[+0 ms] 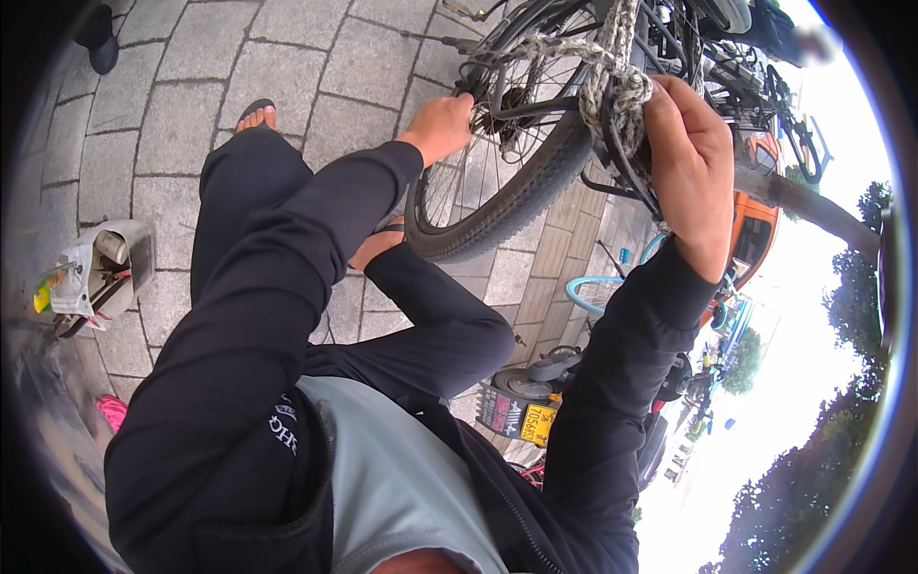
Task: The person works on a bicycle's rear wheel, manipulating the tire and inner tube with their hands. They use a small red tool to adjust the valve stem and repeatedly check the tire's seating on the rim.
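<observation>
Street-side: stone paving [296, 57] spreads beneath you, the biggest thing here. Ahead of you is a bike wheel [524, 203], knobbly-treaded, its thin spokes [486, 143] exposed. Alongside runs black tubing, prob. a rack [620, 165]; the thick gray-white rope [617, 86] is bunched in loops round its upper edge, w/ one strand crossing L over the wheel. A white tub [142, 256] of odds & ends sits well apart, nr the paving's L edge. Your R hand [690, 158] pinches the bunched rope btwn thumb & fingers. Your L hand [442, 126] is at the wheel's side, fingers curled; can't tell exactly what, if anything, they grip. Main risk, by the look of it: the wheel rolls, & a slack strand drops into the spokes & snags. Your L fingers could get nipped, same cause. If your R pinch eases w/ the rope under load, loops may slip off the rack's edge.
</observation>
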